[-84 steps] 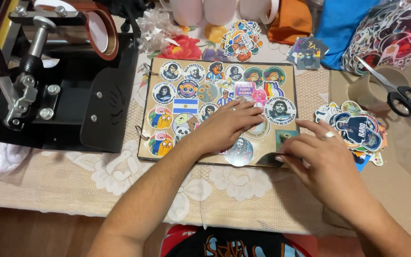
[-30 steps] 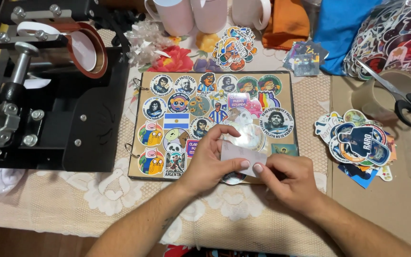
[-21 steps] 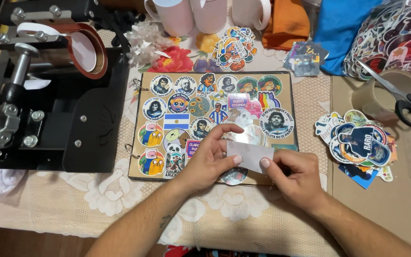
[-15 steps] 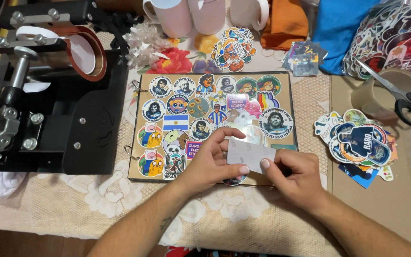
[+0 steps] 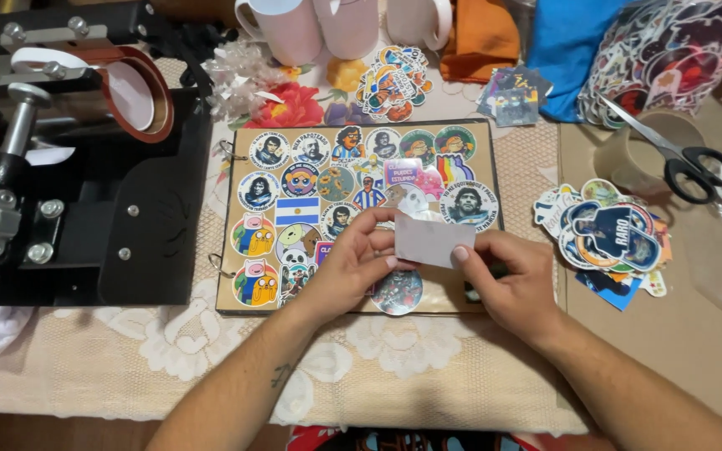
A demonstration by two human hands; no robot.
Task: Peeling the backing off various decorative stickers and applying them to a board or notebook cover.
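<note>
A brown board [image 5: 242,302] covered with several colourful stickers lies in the middle of the table. Over its lower right part, my left hand [image 5: 353,263] and my right hand [image 5: 503,271] pinch a small white rectangular sticker backing [image 5: 432,240] between them, left fingers on its left edge, right thumb on its lower right edge. A round dark sticker [image 5: 398,292] lies on the board just under my left hand.
A black mug press [image 5: 77,184] stands at the left. White mugs [image 5: 294,29] are at the back. A pile of loose stickers [image 5: 607,238] lies to the right, with scissors [image 5: 678,159] on a tape roll [image 5: 628,150] beyond. Lace cloth [image 5: 211,359] covers the near table.
My right hand came from the sticker pile at the right to the board. Both hands then lifted the white backing slightly and shifted it toward the board's lower middle.
</note>
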